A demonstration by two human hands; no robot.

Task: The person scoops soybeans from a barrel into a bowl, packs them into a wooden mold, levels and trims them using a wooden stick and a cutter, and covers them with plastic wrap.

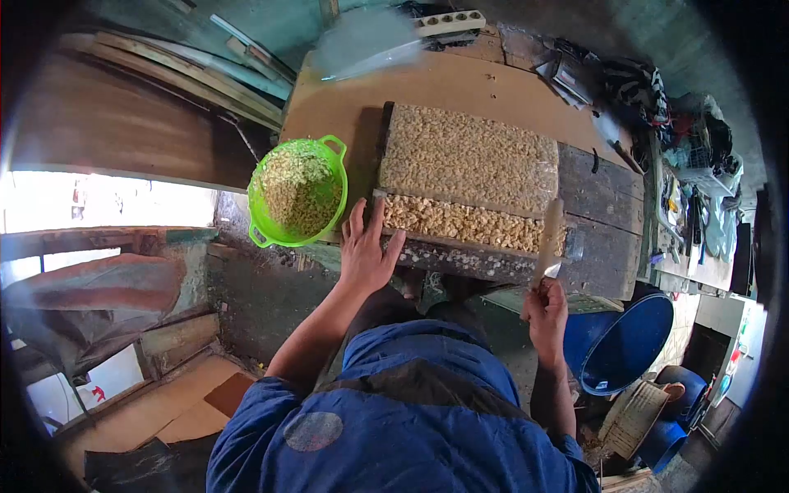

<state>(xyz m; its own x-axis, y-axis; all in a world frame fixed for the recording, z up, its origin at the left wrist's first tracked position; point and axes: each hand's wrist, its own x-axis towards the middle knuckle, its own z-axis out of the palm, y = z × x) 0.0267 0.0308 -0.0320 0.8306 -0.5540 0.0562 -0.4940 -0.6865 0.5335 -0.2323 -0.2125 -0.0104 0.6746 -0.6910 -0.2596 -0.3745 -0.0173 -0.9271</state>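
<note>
Gripping the handle of a long, flat-bladed knife (550, 240), our right hand (545, 302) is closed at one o'clock, the blade over the right end of a golden, lumpy strip (460, 222). Our left hand (367, 256), at eleven o'clock, has its fingers spread and open, the tips at the strip's left end. Just beyond the strip, at twelve o'clock, lies a wide, pale tan, lumpy slab (470, 156), on the dark-edged wooden table (604, 256).

At ten o'clock we see a bright green plastic bowl (256, 215) with two loop handles, at the table's left edge. It holds loose small pieces, paler on its far side and browner toward our left hand. At three o'clock, below table level, a large round blue plastic tub (629, 349) shows its dark inside, with a small pale patch near the bottom.

Farther, at two o'clock, a whitish basket (708, 177) holds dark and translucent items we cannot make out. Farthest, near twelve o'clock, is a cream-coloured block (451, 23) with a row of round holes.
</note>
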